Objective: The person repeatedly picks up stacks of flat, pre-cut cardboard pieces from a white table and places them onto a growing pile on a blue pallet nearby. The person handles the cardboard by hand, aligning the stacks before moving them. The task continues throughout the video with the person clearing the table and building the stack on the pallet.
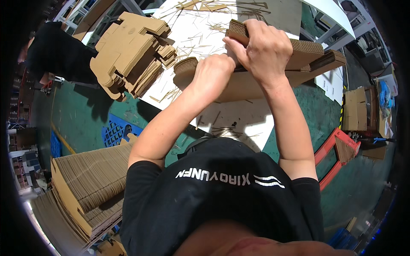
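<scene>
At centre, beyond the shirt: a long brown corrugated cardboard stack [243,87] stands over the white flat-topped bench [258,113], layered edges upward, its rounded end at left, its other end reaching far to the right.
Right hand: the bare right hand [269,47] is clamped on the upper edge of this stack, thumb toward the left, fingers folded over the far side.
Left hand: the bare left hand [215,72] bends over the stack beside its rounded end, knuckles up; its fingertips are hidden, so whether they grip cannot be told.
Spacing: the two hands are near each other, the left one nearer the body.
Far left: a flat pile of light-brown notched cardboard pieces [128,47] lies beside a co-worker's black clothing [60,55].
Scraps: thin tan cardboard strips [213,7] litter the bench, far and near.
Near left: tightly packed tan cardboard sheets [98,170] sit near a blue plastic lattice pallet [113,132].
Right: a red metal frame [326,147] stands over green floor [77,123].
Near: the person's black short-sleeved shirt [222,192] bears white lettering.
</scene>
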A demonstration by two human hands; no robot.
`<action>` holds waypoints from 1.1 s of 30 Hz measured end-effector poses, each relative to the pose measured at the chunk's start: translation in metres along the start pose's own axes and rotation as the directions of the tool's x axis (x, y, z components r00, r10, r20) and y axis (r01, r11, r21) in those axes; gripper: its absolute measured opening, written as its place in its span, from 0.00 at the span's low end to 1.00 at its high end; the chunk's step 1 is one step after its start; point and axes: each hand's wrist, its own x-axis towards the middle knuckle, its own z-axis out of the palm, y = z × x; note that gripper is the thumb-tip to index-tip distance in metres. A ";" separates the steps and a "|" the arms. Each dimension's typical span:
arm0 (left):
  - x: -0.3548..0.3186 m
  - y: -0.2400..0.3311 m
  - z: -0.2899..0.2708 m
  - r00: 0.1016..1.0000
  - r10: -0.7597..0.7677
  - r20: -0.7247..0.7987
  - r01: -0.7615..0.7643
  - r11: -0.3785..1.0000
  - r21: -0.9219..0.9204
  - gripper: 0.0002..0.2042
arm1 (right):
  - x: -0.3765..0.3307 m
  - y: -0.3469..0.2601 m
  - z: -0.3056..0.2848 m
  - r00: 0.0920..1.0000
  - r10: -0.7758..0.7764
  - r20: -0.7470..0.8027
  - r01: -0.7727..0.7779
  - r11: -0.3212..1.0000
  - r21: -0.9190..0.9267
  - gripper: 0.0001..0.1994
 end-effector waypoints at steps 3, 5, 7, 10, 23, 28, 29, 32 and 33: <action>-0.021 0.029 0.000 0.950 0.305 0.069 -0.303 0.952 -0.028 0.04 | 0.000 0.007 0.000 0.999 0.015 0.028 -0.013 0.998 -0.057 0.21; -0.044 0.050 -0.005 0.702 0.567 0.431 -0.208 0.742 -0.637 0.10 | 0.000 0.011 0.001 0.999 0.031 0.029 -0.029 0.998 -0.063 0.21; -0.057 0.047 -0.005 0.839 0.459 0.293 -0.185 0.747 -0.639 0.15 | 0.000 0.014 0.002 1.000 0.013 -0.008 -0.014 0.997 -0.080 0.22; -0.031 0.027 -0.020 0.991 -0.001 -0.133 -0.024 0.981 -0.194 0.19 | 0.000 0.015 0.003 0.997 -0.026 -0.079 0.020 0.998 -0.065 0.22; -0.002 -0.006 -0.005 0.995 -0.064 -0.082 0.052 0.989 -0.136 0.03 | -0.001 0.001 0.002 1.000 -0.002 0.000 0.002 0.992 -0.123 0.22; -0.063 0.037 -0.011 0.646 0.604 0.466 0.005 0.607 -0.795 0.06 | -0.003 0.010 -0.007 1.000 0.014 0.014 -0.012 0.991 -0.137 0.23; -0.069 0.034 -0.012 0.557 0.550 0.623 0.051 0.726 -0.686 0.07 | -0.003 0.014 -0.007 1.000 0.020 0.010 -0.018 0.990 -0.136 0.23; -0.097 0.002 0.016 0.893 0.122 0.433 0.056 0.925 -0.376 0.19 | -0.006 0.017 -0.007 0.999 -0.029 -0.046 0.024 0.995 -0.094 0.21; -0.096 -0.005 0.009 0.905 -0.049 0.422 0.190 0.936 -0.298 0.19 | -0.005 0.019 -0.008 0.997 -0.053 -0.060 0.048 0.996 -0.081 0.21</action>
